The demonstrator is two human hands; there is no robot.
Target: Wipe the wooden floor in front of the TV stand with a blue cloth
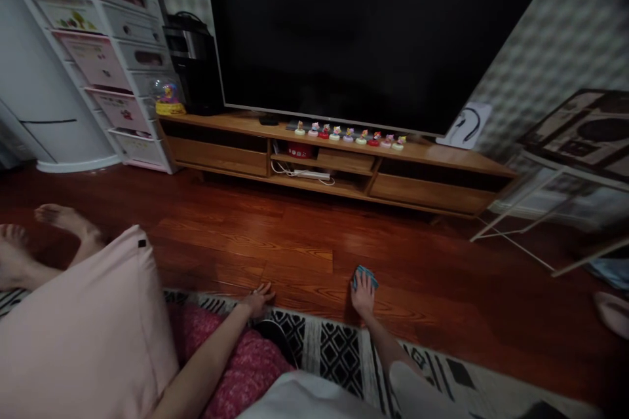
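Observation:
My right hand point(363, 292) rests on the dark wooden floor point(304, 236) with its fingers over a small blue cloth point(366, 275), pressing it down. My left hand point(258, 301) lies flat at the edge of the black-and-white patterned rug point(339, 347), fingers spread on the floor, holding nothing. Something dark and rounded sits just below the left wrist; I cannot make it out.
A low wooden TV stand point(339, 170) carries a big black screen point(373, 33) and a row of small figurines point(348, 134). A pink cushion point(83, 327) lies at left, another person's bare feet point(44, 236) beyond it. White drawers point(118, 46) stand far left, a white-framed table point(555, 203) right.

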